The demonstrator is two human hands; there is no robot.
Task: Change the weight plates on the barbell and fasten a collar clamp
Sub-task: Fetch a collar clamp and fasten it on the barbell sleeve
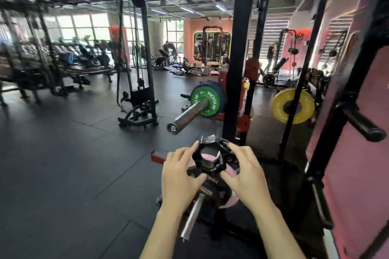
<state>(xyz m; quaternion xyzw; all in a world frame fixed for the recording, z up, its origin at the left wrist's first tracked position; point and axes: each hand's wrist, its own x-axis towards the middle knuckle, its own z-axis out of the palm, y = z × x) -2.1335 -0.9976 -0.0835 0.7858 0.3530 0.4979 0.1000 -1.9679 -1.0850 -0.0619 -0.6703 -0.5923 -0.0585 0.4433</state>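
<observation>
Both hands' fingers (190, 151) around collar clamp (209, 159)

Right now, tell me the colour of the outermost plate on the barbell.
Green with white lettering; the head view, the only one, shows it clearly.

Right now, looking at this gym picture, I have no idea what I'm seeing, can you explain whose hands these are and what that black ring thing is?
The single picture comes from a camera worn on a person's head, looking forward and down. The left hand and right hand are that person's own, together holding a black collar clamp, a ring that keeps weights from sliding off. Ahead, the barbell sleeve sticks out bare toward the camera, with a green plate loaded on it. A yellow plate sits farther right. Black rack posts stand around, above the dark floor.
</observation>
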